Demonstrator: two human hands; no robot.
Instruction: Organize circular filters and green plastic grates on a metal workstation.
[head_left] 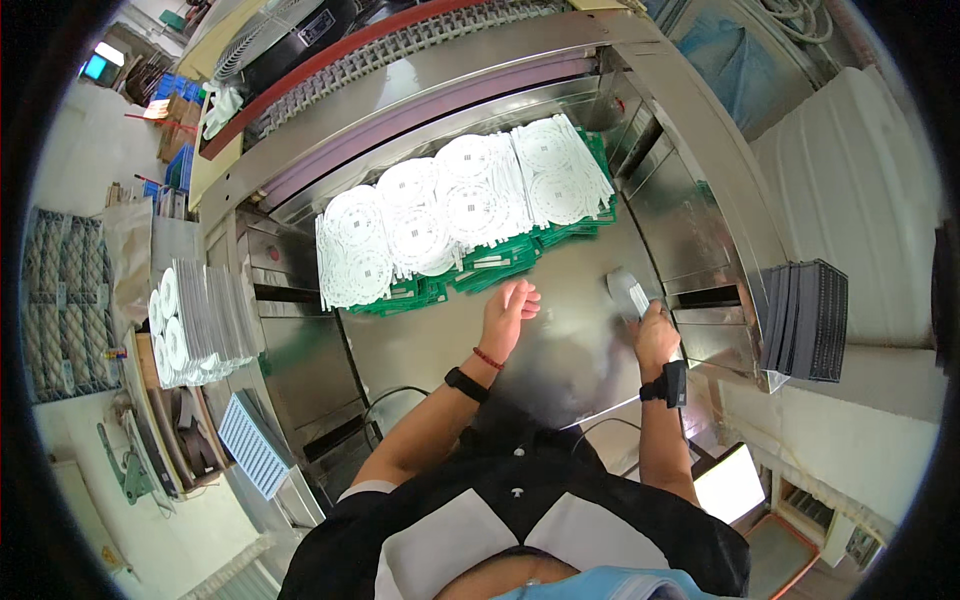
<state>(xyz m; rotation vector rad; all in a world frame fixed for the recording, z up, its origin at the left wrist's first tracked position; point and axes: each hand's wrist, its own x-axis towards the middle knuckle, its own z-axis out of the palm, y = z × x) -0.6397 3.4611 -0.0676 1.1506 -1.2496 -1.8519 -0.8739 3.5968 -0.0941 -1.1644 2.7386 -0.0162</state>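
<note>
Circuit-board stacks (468,205) lay beyond the half-curled, seemingly empty left hand (508,315); the right hand (656,336) gripped a translucent, rounded object (625,288).

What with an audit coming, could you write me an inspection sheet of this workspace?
Surface: shiny metal worktop.
Job's things: white disc-patterned panels atop green boards; small pale object, kind unclear.
Clutter: white stack and blue slotted tray at left, dark stack at right.
Grippers: left hand partly curled, nothing seen in it; right hand grips the pale object.
Cables: dark cable curving at the worktop's near-left edge.
Surroundings: round fan and ribbed strip beyond the worktop.
</note>
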